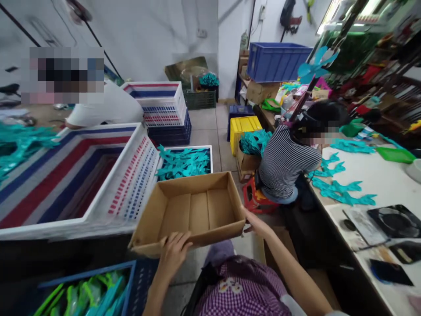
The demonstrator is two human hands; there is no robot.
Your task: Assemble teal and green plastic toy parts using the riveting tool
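An open cardboard box (199, 210) with nothing inside is held up in front of my body, tilted a little. My left hand (174, 248) grips its near wall, fingers hooked over the rim. At the box's right end, my right hand (253, 221) is closed on the corner. Just beyond the box stands a white crate of turquoise fabric-like pieces (186, 161). On the left, a large white basket (126, 182) with a striped red, white and blue lining touches or nearly touches the box's side; I cannot tell which.
A person in a striped shirt (279, 158) sits on a red stool (255, 197) at a white worktable (342, 215). Another person's white sleeve (108, 105) shows at the left. A blue crate (131, 281) holds green and turquoise pieces. Beyond stands a yellow crate (241, 127).
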